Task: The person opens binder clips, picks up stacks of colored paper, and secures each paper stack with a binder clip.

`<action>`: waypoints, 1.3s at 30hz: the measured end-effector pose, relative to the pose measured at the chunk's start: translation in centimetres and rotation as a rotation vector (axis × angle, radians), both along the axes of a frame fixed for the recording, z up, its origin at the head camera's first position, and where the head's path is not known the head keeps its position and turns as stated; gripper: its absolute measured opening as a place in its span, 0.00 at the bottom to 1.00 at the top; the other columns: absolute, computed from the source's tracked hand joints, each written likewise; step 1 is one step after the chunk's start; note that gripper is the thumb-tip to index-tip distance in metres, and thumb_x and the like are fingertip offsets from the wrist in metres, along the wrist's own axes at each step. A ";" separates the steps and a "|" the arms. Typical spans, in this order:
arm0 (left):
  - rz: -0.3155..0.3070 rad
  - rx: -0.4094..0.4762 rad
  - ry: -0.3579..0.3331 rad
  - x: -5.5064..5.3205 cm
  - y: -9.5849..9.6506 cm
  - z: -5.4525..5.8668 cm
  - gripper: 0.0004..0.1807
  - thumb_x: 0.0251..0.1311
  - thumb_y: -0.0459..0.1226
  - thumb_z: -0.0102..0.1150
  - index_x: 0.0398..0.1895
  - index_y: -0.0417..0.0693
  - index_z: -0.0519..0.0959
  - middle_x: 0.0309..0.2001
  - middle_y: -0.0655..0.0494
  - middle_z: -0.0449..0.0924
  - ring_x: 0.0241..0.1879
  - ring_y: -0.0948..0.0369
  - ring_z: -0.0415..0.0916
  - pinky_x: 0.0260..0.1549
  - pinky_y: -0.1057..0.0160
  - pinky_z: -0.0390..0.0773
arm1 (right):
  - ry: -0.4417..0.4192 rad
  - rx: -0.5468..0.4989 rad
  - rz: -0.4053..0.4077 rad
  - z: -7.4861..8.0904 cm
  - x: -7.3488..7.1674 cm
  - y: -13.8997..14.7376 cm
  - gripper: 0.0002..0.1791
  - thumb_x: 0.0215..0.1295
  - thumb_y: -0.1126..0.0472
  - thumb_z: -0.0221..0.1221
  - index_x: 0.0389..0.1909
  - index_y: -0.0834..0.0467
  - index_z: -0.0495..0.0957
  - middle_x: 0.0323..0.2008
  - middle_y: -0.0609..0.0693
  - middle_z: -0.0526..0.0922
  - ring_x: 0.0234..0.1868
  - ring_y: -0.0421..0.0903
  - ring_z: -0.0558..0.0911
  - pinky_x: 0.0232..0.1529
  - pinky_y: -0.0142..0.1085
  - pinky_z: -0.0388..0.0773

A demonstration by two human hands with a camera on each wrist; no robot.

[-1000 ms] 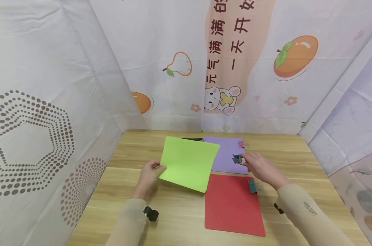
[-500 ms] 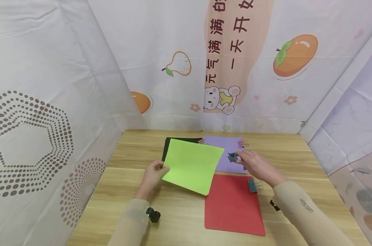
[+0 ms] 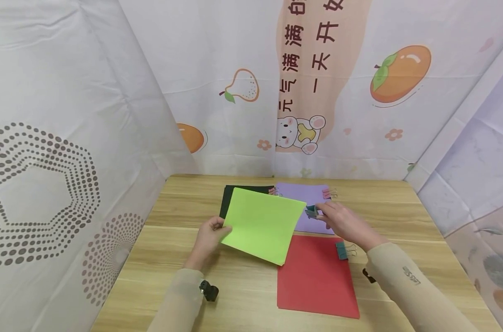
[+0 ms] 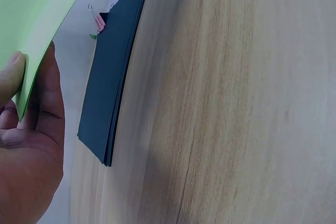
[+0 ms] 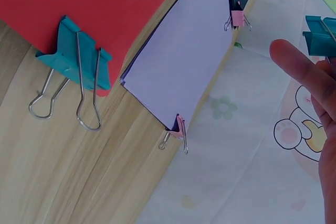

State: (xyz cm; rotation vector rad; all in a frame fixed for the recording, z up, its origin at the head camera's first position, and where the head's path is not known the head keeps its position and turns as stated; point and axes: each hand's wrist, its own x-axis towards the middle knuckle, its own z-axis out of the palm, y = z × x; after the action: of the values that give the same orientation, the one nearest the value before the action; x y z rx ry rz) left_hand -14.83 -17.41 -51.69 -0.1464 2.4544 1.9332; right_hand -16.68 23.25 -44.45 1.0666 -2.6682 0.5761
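Between thumb and fingers, my left hand (image 3: 210,237) pinches the left edge of the lime-green paper (image 3: 264,226), which hangs tilted above the table. My right hand (image 3: 344,221) holds a teal binder clip (image 3: 312,211) by its handles, close to the paper's upper right corner; the clip's mouth looks spread. In the right wrist view that clip (image 5: 321,35) shows at the right edge, beside an extended finger. Whether the clip touches the paper I cannot tell. In the left wrist view the thumb lies on the green paper (image 4: 39,19).
Red paper (image 3: 318,281) bears a teal binder clip (image 3: 341,251) at its upper right. Behind lies purple paper (image 3: 290,191) with a pink clip (image 3: 326,193). Black paper (image 3: 230,198), partly hidden by the green, has another pink clip (image 3: 272,191). A printed curtain (image 3: 218,46) backs the wooden table (image 3: 160,258).
The green paper and my left hand have shifted right and slightly down, uncovering more of the black paper. My right hand has brought the teal clip left, up to the paper's corner.
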 end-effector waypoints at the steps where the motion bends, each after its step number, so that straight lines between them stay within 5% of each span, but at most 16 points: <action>1: -0.002 0.002 -0.002 0.0 0.0 0.0 0.05 0.61 0.29 0.68 0.36 0.39 0.80 0.34 0.56 0.76 0.36 0.60 0.71 0.35 0.68 0.76 | 0.004 -0.001 0.004 0.0 0.0 0.0 0.11 0.66 0.68 0.66 0.46 0.61 0.77 0.33 0.49 0.79 0.25 0.35 0.80 0.30 0.33 0.80; 18: -0.023 0.039 -0.007 0.2 0.4 0.0 0.05 0.61 0.28 0.67 0.36 0.37 0.79 0.33 0.54 0.78 0.35 0.60 0.75 0.37 0.67 0.78 | -0.012 -0.005 0.005 0.1 0.2 -0.7 0.14 0.67 0.66 0.66 0.51 0.63 0.78 0.32 0.46 0.79 0.26 0.33 0.80 0.36 0.38 0.82; 39: -0.015 0.103 -0.006 0.5 1.0 -0.1 0.07 0.60 0.25 0.67 0.35 0.32 0.76 0.28 0.56 0.67 0.33 0.60 0.65 0.32 0.68 0.69 | -0.083 -0.103 -0.036 -0.3 0.2 -0.7 0.15 0.70 0.66 0.62 0.55 0.65 0.79 0.35 0.46 0.84 0.33 0.40 0.82 0.40 0.46 0.83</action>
State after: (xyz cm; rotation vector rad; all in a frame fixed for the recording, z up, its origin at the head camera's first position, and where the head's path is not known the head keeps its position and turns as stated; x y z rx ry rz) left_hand -14.37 -16.46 -51.76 -0.1309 2.3386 2.0443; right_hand -16.51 22.51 -44.71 0.9859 -2.6890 0.7576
